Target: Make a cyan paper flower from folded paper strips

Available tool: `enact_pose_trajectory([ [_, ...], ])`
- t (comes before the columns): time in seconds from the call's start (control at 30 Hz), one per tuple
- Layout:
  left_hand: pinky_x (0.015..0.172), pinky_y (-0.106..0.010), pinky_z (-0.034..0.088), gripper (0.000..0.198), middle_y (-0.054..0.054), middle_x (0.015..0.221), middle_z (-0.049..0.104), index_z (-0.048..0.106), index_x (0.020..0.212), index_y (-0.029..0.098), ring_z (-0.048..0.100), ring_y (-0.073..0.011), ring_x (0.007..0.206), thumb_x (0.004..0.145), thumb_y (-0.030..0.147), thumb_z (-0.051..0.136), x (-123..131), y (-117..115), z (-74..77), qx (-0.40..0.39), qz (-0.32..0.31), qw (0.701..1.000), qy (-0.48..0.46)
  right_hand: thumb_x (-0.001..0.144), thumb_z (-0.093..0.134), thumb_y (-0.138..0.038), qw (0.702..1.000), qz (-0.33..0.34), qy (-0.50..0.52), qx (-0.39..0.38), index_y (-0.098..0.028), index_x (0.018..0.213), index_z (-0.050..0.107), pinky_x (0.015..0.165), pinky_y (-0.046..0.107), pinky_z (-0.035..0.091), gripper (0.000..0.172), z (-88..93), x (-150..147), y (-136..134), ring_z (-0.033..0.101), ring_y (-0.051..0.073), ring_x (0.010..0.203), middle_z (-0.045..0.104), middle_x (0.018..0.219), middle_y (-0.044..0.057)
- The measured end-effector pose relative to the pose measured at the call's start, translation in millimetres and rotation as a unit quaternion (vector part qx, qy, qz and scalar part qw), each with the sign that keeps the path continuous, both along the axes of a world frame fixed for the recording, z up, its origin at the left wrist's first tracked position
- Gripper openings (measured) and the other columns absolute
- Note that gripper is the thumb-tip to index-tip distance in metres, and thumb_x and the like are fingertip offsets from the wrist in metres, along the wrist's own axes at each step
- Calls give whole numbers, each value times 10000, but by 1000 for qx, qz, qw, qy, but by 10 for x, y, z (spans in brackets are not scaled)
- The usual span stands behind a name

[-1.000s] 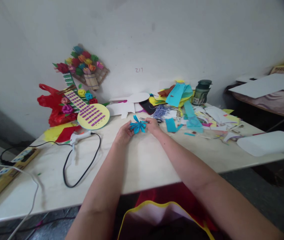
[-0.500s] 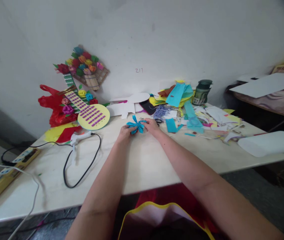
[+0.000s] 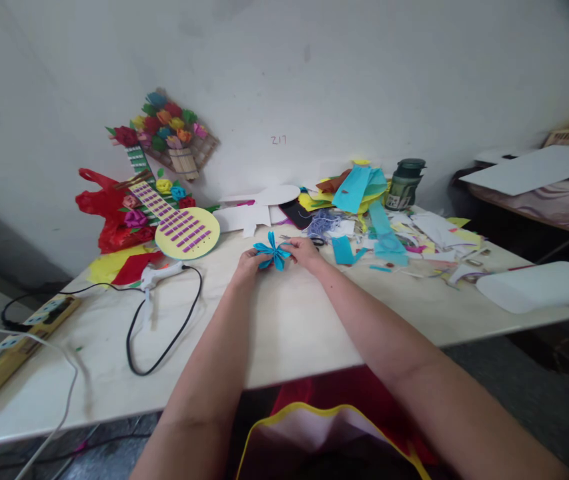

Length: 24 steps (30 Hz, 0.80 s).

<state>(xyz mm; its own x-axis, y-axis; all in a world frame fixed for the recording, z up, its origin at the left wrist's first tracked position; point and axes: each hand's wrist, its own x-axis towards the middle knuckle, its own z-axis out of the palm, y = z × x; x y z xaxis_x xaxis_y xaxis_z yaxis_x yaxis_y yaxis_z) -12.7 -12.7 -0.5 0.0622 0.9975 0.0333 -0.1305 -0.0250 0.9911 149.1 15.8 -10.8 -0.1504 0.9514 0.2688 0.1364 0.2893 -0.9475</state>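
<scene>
A blue paper flower [image 3: 273, 253] with several narrow petals is held between my two hands, just over the table. The fingers of my left hand [image 3: 251, 262] are closed on its left petals. At its right side, my right hand [image 3: 304, 251] pinches a petal between thumb and fingers. Behind the right hand, partly covered by it, lie scissors [image 3: 318, 243] with dark handles. Cut blue crepe paper [image 3: 344, 251] lies to the right of that hand.
On the left are a white glue gun [image 3: 160, 272] with a black cord, a power strip [image 3: 39, 327] and a yellow guitar-shaped craft [image 3: 188, 233]. Paper scraps [image 3: 434, 233], a green bottle [image 3: 405, 185] and a white board [image 3: 544, 287] occupy the right. Paper flowers [image 3: 164, 123] lean against the wall.
The flower's petals are spread wider and its face shows more fully. My hands have stayed in nearly the same place, with small finger shifts.
</scene>
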Motion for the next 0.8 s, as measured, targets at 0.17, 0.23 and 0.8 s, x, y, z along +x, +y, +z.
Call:
enact_pose_trajectory([
  [0.17,483,-245,386,191,-20,543,594,593,633,125,526,-119,481,503,228,688,-17,19,-23,19,-12,1000,8,621,607,-319,999,29,-10,-8,-126,738,656,391,197,332,231,16,-3,-21,409,71,431,531,532,-24],
  [0.23,485,-241,386,178,-20,549,598,596,638,123,524,-117,482,511,217,677,-21,26,-33,27,-16,999,18,617,622,-321,999,29,-12,-1,-121,718,664,392,199,333,228,16,-7,-21,407,71,431,531,522,-20],
  [0.8,579,-283,450,172,-21,608,623,609,678,131,565,-142,555,531,195,673,-83,64,-85,47,-39,998,28,562,680,-224,995,78,44,-42,-130,668,659,407,190,347,143,35,55,-51,443,67,468,571,549,-10],
])
